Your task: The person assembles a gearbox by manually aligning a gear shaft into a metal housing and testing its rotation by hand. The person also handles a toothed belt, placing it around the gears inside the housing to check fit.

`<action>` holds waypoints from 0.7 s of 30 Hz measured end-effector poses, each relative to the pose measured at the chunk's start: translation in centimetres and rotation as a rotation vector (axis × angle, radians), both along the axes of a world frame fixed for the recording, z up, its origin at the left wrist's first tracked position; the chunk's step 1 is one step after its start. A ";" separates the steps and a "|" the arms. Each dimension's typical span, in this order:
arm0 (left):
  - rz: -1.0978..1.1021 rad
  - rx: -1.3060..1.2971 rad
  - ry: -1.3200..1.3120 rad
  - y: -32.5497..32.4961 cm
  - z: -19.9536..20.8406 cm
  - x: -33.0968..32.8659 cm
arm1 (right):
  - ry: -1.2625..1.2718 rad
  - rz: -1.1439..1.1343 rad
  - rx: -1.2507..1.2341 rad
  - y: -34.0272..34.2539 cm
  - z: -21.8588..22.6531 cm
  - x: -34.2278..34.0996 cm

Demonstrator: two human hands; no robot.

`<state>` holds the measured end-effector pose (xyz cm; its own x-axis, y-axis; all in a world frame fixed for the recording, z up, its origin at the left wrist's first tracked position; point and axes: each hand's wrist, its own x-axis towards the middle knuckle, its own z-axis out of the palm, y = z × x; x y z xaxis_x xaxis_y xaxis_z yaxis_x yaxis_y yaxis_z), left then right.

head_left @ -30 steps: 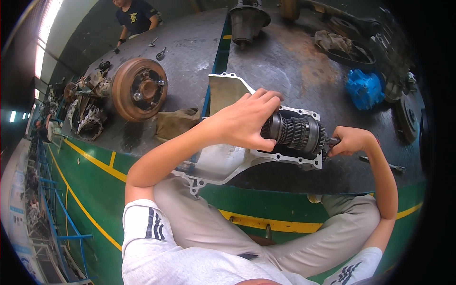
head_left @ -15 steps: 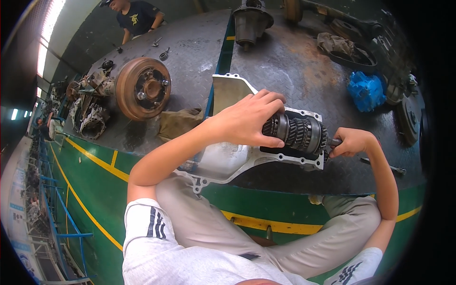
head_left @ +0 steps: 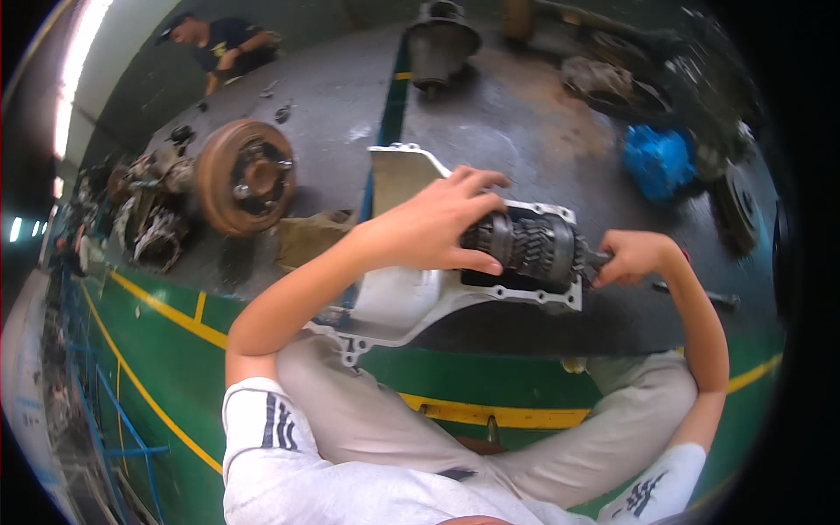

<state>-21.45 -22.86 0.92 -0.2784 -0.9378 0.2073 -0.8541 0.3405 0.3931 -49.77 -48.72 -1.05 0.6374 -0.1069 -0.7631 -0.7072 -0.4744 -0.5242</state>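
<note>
A silver gearbox housing half [head_left: 398, 302] lies on the table's near edge with its hollow side up. Within its right end sits a dark gear shaft [head_left: 538, 249] with several toothed gears. My left hand [head_left: 437, 223] is closed round the shaft's left end, thumb on the near side and fingers on the far side. Outside the housing's right end, my right hand [head_left: 632, 256] has its fingers wrapped round the thin shaft end [head_left: 597, 259] that sticks out. The gears' undersides are hidden inside the housing.
A rusty brake drum [head_left: 247, 179] stands to the left, with a brown cloth [head_left: 311, 238] beside it. A blue plastic bundle [head_left: 658, 162] lies far right, near a wrench [head_left: 700, 296]. A conical grey casing [head_left: 440, 48] stands at the back. Another person [head_left: 223, 48] leans at the far left edge.
The whole view has shifted, so things appear slightly further left. Both hands keep their hold on the gear shaft. The person across the table has bent lower.
</note>
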 end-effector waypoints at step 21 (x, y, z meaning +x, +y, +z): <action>0.097 0.045 -0.024 -0.2 -0.1 -0.3 | 0.011 -0.052 0.030 -0.3 -0.9 -0.5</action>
<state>-21.78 -23.05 0.85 -0.1904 -0.9688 0.1587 -0.8917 0.2383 0.3848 -50.25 -48.99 -1.95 0.6232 -0.1168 -0.7733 -0.7363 -0.4209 -0.5298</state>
